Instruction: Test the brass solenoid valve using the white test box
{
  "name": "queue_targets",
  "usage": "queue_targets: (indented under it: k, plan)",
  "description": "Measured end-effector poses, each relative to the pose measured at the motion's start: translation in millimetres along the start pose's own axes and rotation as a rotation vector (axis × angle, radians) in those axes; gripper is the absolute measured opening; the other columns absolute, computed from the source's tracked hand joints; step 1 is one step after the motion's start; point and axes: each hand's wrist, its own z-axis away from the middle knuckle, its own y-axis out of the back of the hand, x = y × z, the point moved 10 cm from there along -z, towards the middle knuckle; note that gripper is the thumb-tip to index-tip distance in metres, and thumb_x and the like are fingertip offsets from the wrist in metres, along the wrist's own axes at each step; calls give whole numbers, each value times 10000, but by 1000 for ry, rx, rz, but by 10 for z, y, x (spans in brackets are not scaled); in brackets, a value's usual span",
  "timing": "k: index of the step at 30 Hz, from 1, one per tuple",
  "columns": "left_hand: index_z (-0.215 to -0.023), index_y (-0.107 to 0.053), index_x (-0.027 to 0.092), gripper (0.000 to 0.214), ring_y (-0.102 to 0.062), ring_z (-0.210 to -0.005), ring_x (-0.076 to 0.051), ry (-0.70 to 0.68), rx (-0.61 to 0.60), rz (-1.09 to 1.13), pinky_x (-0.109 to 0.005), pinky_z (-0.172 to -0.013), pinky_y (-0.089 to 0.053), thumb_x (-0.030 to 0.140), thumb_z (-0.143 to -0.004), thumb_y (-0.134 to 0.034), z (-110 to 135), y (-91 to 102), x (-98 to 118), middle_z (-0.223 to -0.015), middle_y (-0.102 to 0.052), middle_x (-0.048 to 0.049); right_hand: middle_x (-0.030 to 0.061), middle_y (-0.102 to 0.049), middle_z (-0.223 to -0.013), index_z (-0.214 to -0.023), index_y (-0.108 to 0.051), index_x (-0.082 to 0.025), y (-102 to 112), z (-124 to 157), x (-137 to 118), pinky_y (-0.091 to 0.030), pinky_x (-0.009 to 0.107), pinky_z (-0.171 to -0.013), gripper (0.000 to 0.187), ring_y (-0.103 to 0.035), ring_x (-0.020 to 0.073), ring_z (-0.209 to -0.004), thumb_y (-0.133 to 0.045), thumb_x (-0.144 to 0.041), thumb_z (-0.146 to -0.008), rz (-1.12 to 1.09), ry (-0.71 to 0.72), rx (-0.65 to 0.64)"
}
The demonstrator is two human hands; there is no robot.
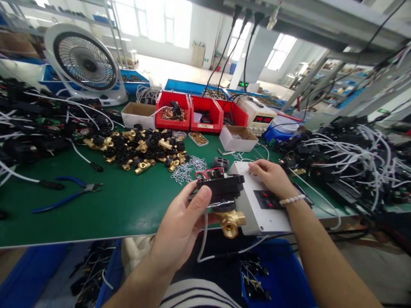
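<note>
My left hand [183, 218] is closed around a motorized brass valve, its black actuator housing [221, 186] on top with red wires and a circuit board showing. Below the housing sits the brass valve body [230, 224], one threaded opening turned towards me. From the valve a grey cable [203, 244] hangs down to a black connector [226, 255]. My right hand [268, 175] rests at the far end of a light grey box [250, 205] with a dark red-and-black panel. Its fingers are pinched together at the box top, and what lies between them is too small to make out.
Brass valves with black fittings [141, 147] are heaped at the back, beside metal clips [191, 169]. Blue-handled cutters [69, 194] lie left. Red bins [205, 113], a white carton [238, 139] and a fan [86, 60] stand behind. Cabled parts [353, 158] pile up right.
</note>
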Motion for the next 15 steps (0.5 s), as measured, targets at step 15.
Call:
queue_targets:
  k: [15]
  plan:
    - [-1232,-584,131,560,-695,-905,-274,46,44,-55,-338,-753,-591,525,-843,-668,56,82,-40,-983,-709,-131,36,-624,-681,-678,-621,-171,-11,-12,32,-373,301,-656,409,-530,177,-655,-558,-563,-778,-63,-16,-3]
